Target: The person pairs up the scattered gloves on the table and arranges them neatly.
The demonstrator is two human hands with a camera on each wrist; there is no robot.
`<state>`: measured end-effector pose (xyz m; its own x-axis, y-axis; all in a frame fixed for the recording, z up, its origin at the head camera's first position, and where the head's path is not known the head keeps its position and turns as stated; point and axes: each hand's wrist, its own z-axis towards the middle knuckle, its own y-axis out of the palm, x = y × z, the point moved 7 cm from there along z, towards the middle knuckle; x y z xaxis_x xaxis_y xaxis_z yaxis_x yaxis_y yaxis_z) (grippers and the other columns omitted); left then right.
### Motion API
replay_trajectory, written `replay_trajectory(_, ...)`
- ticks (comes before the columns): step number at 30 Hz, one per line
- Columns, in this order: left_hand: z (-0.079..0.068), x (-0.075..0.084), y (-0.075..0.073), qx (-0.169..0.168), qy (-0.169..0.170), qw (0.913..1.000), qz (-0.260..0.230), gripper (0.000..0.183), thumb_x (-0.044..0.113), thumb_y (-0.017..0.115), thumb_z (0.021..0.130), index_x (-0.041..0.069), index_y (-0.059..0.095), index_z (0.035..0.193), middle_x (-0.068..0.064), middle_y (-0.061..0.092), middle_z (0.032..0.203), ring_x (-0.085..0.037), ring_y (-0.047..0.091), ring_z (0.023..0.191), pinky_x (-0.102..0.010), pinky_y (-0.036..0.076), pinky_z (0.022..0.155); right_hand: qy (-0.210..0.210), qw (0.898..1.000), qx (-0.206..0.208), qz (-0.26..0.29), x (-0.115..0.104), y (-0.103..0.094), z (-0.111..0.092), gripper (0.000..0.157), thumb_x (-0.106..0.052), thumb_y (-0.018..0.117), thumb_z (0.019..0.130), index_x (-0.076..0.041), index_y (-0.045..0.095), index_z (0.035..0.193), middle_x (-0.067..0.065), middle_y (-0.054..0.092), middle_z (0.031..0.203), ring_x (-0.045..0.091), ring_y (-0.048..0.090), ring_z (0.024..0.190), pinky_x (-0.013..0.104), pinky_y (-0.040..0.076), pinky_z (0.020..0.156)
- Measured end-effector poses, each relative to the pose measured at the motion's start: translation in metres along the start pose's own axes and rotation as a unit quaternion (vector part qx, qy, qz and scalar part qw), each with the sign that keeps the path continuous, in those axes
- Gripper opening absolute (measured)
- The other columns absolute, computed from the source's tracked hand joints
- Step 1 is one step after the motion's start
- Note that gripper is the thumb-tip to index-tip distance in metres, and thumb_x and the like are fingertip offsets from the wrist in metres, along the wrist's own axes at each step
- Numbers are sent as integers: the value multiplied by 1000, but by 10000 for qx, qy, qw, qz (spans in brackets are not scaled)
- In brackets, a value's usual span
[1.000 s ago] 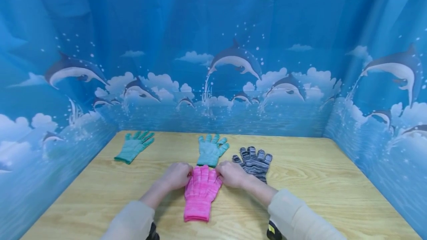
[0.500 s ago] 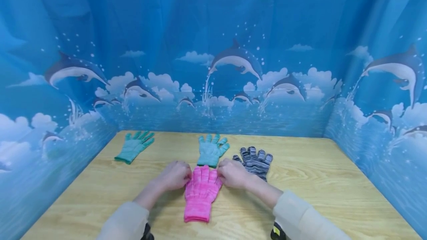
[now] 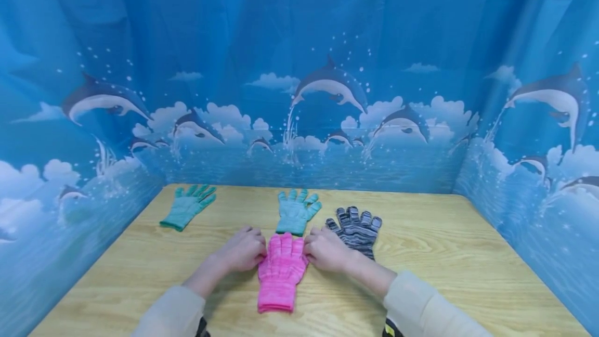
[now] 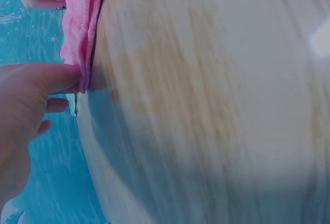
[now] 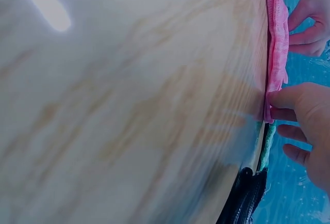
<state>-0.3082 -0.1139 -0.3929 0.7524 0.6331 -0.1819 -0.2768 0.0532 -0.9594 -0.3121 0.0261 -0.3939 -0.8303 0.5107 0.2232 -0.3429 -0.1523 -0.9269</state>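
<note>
A pink knit glove (image 3: 281, 274) lies flat near the middle of the wooden table, fingers pointing away and cuff toward me. My left hand (image 3: 245, 250) pinches its left edge just below the glove fingers. On the opposite side, my right hand (image 3: 326, 248) pinches the right edge. In the left wrist view, the thumb (image 4: 64, 74) lies right at the edge of the pink fabric. The right wrist view has the other thumb (image 5: 286, 96) against the glove's border, with the remaining fingers loosely bent.
Beyond the pink glove lies a light teal glove (image 3: 296, 212). A black-and-grey striped glove (image 3: 359, 230) is to its right, partly covered by my right forearm. A green glove (image 3: 187, 207) lies far left. A blue dolphin-print curtain (image 3: 299, 160) encloses the table (image 3: 458, 259).
Both hands have shifted slightly toward me along the pink glove's sides. Its outer parts look drawn in a little. The other gloves have stayed in place.
</note>
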Motion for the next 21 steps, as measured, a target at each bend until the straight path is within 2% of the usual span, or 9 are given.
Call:
replay_trajectory(9,-7,1,-10,140,108,9997,180,7,14,71,74,18,69,69,7,56,68,-13,49,69,-35,41,72,91,9997,-243,-35,3,2,-1,6,-22,66,81,-20,71,79,-6,63,83,11,51,78,28,44,73)
replay_trajectory(13,-6,1,-12,56,42,9997,226,10,13,70,75,17,66,67,7,53,66,-14,50,67,-35,41,70,110,9995,-280,20,3,2,-2,9,-26,65,83,-19,70,80,-6,62,82,11,51,78,28,44,73)
replay_trajectory(17,-1,-2,-11,-12,-222,9997,89,11,13,69,76,16,65,66,6,52,65,-14,50,66,-38,43,73,217,9994,-184,171,5,-1,0,8,-25,67,81,-18,70,79,-6,60,79,10,50,74,25,43,65)
replay_trajectory(21,10,-9,-11,140,-610,9979,-140,7,12,70,76,13,68,69,5,57,67,-15,52,68,-39,44,74,564,9973,65,471,11,-5,5,3,-17,67,78,-16,70,77,-6,59,75,11,50,70,24,42,59)
